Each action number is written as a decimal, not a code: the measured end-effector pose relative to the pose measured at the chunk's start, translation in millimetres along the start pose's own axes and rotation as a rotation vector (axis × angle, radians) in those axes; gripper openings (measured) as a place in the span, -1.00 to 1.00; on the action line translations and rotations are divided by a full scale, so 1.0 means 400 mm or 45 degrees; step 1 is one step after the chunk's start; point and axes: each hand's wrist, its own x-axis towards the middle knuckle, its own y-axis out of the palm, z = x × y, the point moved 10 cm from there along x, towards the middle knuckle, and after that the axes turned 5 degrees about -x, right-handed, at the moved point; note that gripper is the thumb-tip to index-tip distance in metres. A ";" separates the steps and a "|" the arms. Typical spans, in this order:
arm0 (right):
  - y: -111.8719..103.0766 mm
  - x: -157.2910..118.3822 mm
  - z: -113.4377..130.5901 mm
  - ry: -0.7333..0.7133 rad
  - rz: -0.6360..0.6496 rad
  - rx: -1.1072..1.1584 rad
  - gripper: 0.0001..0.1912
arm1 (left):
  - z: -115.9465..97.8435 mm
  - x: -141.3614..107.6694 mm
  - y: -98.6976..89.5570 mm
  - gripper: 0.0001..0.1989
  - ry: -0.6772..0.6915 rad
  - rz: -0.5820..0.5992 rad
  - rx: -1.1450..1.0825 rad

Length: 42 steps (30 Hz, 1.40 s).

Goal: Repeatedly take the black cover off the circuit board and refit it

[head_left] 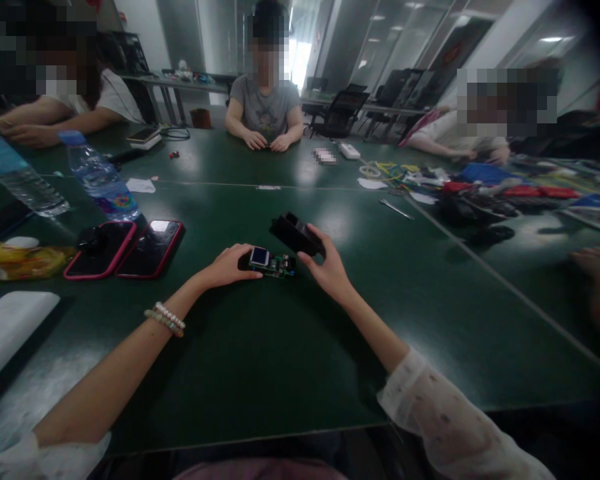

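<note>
Circuit board w/ small screen [273, 263] is low over or on the dark green table [280, 360], near the middle of the view; can't tell if it touches the tabletop. L hand [229, 265] has its left end, thumb along the near edge & fingers curled round the far side, pinching it. R hand [325, 267] grips a black casing [296, 233], thumb on the near side, fingers bent over the far right end; casing is tilted, just beside the board's right end & a bit beyond it. Looks hollow w/ an opening on top, though blur makes that unsure.

Bead bracelets [166, 319] on L wrist. Left of L hand: two phones w/ pink-red edges [130, 250], a dark object [93, 240] on the left one. Beyond them, water bottle w/ blue cap [100, 177]; yellow packet [27, 260] farther left, white device [15, 333] nearer. Wrench [397, 209] lies beyond & right of R hand, then a heap of cables & tools [500, 190]. Person in grey tee [265, 110] sits opposite, hands on table; others at both sides.
</note>
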 end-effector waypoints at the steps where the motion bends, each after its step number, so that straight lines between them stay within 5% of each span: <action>1: 0.006 -0.001 0.019 -0.017 0.045 0.044 -0.36 | 0.002 0.000 0.000 -0.36 -0.007 -0.004 0.001; 7: 0.061 -0.022 0.084 -0.121 0.294 0.096 -0.38 | 0.032 0.003 -0.002 -0.36 -0.072 -0.065 0.004; 17: 0.096 -0.033 0.061 -0.133 0.443 0.048 -0.31 | 0.020 0.003 -0.004 -0.10 -0.021 -0.076 -0.059; 21: 0.119 -0.043 0.043 -0.072 0.540 0.062 -0.35 | 0.010 -0.001 -0.003 -0.27 -0.009 -0.041 -0.036; 31: 0.105 -0.042 0.066 -0.199 0.467 0.004 -0.40 | 0.028 0.000 -0.001 -0.40 -0.051 -0.030 -0.142; 42: 0.122 -0.042 0.011 0.252 0.579 0.212 -0.48 | 0.013 -0.002 0.003 -0.40 -0.065 0.021 -0.330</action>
